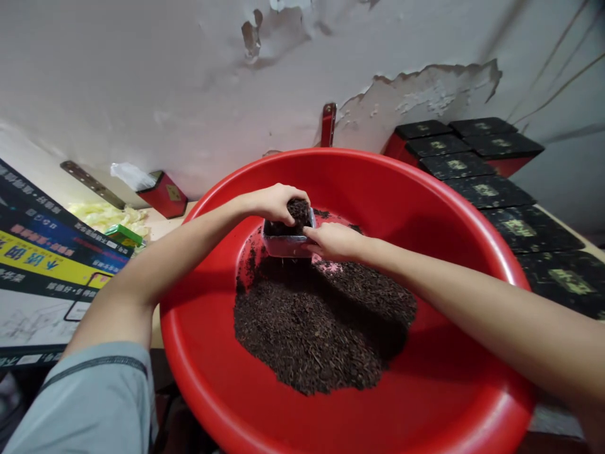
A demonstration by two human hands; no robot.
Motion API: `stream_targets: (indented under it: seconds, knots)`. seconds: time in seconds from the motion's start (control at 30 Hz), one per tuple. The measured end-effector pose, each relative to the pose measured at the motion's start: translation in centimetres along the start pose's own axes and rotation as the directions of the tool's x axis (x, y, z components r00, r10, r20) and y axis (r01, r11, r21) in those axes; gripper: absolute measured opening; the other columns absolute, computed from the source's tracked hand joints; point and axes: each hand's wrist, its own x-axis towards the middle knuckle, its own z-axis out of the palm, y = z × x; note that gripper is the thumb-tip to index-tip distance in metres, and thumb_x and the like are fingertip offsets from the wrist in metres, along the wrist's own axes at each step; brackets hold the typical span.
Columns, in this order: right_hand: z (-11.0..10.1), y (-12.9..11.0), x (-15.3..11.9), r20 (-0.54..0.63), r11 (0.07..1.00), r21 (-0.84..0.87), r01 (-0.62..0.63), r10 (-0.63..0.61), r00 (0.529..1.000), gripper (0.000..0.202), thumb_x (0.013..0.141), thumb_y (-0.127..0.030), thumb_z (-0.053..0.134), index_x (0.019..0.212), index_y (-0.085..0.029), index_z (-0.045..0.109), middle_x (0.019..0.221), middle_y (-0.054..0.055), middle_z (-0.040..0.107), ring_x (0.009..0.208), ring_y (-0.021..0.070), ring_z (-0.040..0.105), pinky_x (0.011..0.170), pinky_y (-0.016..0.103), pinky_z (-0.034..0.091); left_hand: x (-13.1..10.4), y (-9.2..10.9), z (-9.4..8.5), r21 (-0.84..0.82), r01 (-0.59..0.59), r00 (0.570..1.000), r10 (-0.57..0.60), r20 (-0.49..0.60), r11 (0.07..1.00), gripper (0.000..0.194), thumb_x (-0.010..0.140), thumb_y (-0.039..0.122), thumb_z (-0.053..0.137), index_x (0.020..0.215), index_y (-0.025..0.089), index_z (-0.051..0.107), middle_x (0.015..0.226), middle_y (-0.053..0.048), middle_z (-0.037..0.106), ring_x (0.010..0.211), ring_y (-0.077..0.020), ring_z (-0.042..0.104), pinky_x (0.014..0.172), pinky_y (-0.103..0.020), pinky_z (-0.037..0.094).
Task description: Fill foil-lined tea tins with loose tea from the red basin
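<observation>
A large red basin point(466, 384) holds a heap of dark, dry shreds that look like loose tea leaves point(307, 334). Over the heap's far side is a small clear rectangular plastic container point(288, 246), with more of the dark leaves in it. My left hand point(280, 200) curls over the container's top, its fingers closed around a clump of tea leaves point(299, 211). From the right, my right hand point(336, 241) grips the container's near right corner between thumb and fingers. Some fingers of both hands are hidden.
Black-lidded red tins point(486, 190) stand in rows at the right. Left of the basin are a red tin with a plastic bag point(165, 194), a small green box point(123, 236) and a printed carton point(51, 258). A peeling wall point(189, 82) rises behind.
</observation>
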Motion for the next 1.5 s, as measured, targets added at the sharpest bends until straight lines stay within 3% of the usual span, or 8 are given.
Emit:
stream_targets:
  seconds: [0.27,0.43,0.63,0.8,1.0,1.2,1.37,1.5]
  knots:
    - [0.3,0.5,0.1,-0.030,0.998,0.022,0.051,-0.050,0.998,0.035,0.100,-0.037,0.046,0.123,-0.015,0.060,0.099,0.016,0.073,0.085,0.0269,0.069,0.061,0.030,0.035,0.5,-0.1,3.3,0.225,-0.099,0.993,0.083,0.081,0.969,0.042,0.079,0.013,0.062,0.118,0.022,0.075,0.118,-0.006,0.074,0.099,-0.0201,0.068,0.082,-0.027,0.048]
    - [0.3,0.3,0.2,-0.043,0.998,0.040,0.054,-0.052,0.998,0.036,0.100,-0.037,0.046,0.124,-0.015,0.060,0.097,0.016,0.073,0.085,0.0280,0.070,0.062,0.031,0.038,0.1,-0.5,2.6,0.415,0.026,0.984,-0.097,0.151,0.909,0.034,0.081,0.024,0.070,0.114,0.027,0.078,0.100,-0.007,0.078,0.083,-0.0220,0.070,0.072,-0.029,0.048]
    - [0.3,0.4,0.1,-0.051,0.996,0.049,0.077,-0.075,0.996,0.038,0.100,-0.037,0.046,0.127,-0.015,0.059,0.098,0.017,0.073,0.088,0.0305,0.071,0.064,0.033,0.042,-0.4,-0.8,1.9,0.217,-0.237,0.964,0.202,0.172,0.947,0.034,0.080,0.010,0.064,0.107,0.024,0.079,0.112,-0.004,0.077,0.096,-0.0172,0.070,0.087,-0.024,0.049]
    - [0.1,0.2,0.1,-0.067,0.995,0.065,0.073,-0.069,0.995,0.037,0.100,-0.035,0.043,0.126,-0.015,0.060,0.103,0.017,0.073,0.091,0.0307,0.071,0.065,0.032,0.044,0.8,-0.1,3.9,0.467,-0.045,0.974,-0.065,0.217,0.883,0.032,0.075,0.006,0.061,0.094,0.022,0.081,0.082,-0.008,0.076,0.070,-0.0187,0.068,0.063,-0.025,0.045]
    - [0.1,0.1,0.1,-0.052,0.995,0.071,0.065,-0.061,0.997,0.036,0.099,-0.035,0.045,0.126,-0.016,0.061,0.107,0.017,0.072,0.095,0.0306,0.071,0.070,0.033,0.047,1.6,0.7,3.8,0.241,-0.184,0.982,0.168,0.082,0.953,0.025,0.079,0.008,0.061,0.095,0.017,0.078,0.093,-0.005,0.076,0.084,-0.0169,0.068,0.075,-0.024,0.048]
    - [0.2,0.2,0.2,-0.069,0.994,0.082,0.073,-0.067,0.995,0.038,0.100,-0.037,0.044,0.125,-0.016,0.062,0.104,0.018,0.073,0.091,0.0295,0.071,0.069,0.033,0.046,0.5,1.2,2.9,0.526,0.123,0.978,-0.193,0.081,0.842,0.020,0.078,0.016,0.066,0.093,0.017,0.079,0.085,-0.012,0.074,0.075,-0.0238,0.069,0.065,-0.029,0.046]
    - [0.1,0.4,0.3,-0.049,0.993,0.082,0.080,-0.077,0.996,0.037,0.098,-0.036,0.046,0.124,-0.015,0.063,0.105,0.018,0.073,0.092,0.0300,0.071,0.068,0.033,0.046,1.9,0.7,4.4,0.351,-0.096,0.985,0.038,0.169,0.931,0.027,0.082,0.014,0.060,0.102,0.019,0.077,0.093,-0.008,0.075,0.080,-0.0209,0.068,0.068,-0.027,0.046]
    - [0.2,0.3,0.4,-0.063,0.993,0.080,0.091,-0.087,0.994,0.037,0.099,-0.037,0.043,0.121,-0.017,0.064,0.100,0.017,0.073,0.088,0.0284,0.071,0.065,0.032,0.044,1.8,0.2,4.3,0.475,0.047,0.979,-0.136,0.154,0.879,0.027,0.085,0.017,0.057,0.103,0.020,0.077,0.095,-0.011,0.075,0.079,-0.0226,0.068,0.065,-0.028,0.046]
